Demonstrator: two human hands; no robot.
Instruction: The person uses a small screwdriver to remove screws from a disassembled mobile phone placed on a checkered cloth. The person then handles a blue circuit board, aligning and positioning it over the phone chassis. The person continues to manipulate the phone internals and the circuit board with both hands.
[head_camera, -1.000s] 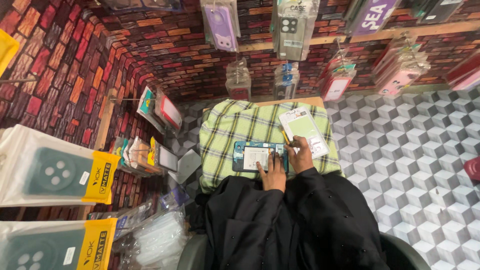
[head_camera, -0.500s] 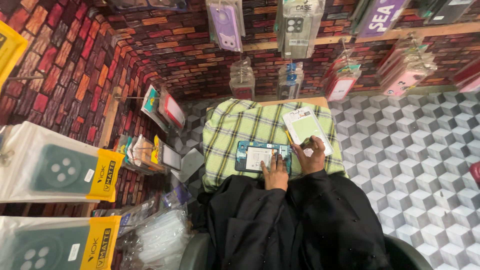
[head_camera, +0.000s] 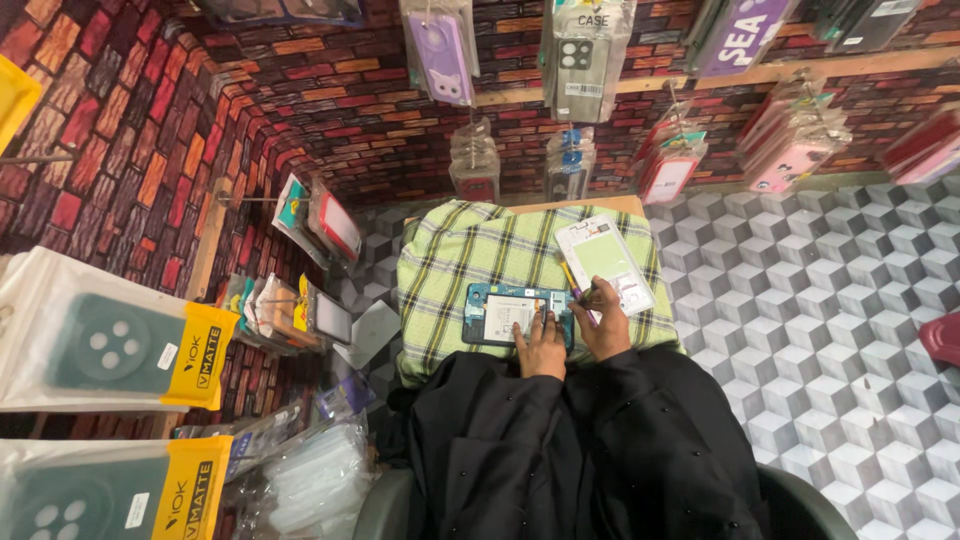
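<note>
An opened phone (head_camera: 515, 314) lies on a checked cloth (head_camera: 450, 270) over a small table. The left hand (head_camera: 543, 350) rests flat on its lower edge, fingers loosely spread. The right hand (head_camera: 603, 322) pinches a thin tool (head_camera: 580, 297) beside it. A pale back cover (head_camera: 603, 262) lies just beyond.

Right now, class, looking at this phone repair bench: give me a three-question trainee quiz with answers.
1. True or false: the opened phone lies on a checked cloth.
2. Which hand rests on the opened phone: A left hand, B right hand?
3. Fill in: the detached back panel lies to the phone's ____.

Key
1. True.
2. A; the right hand holds a thin tool beside it.
3. Right, tilted on the cloth.
</note>
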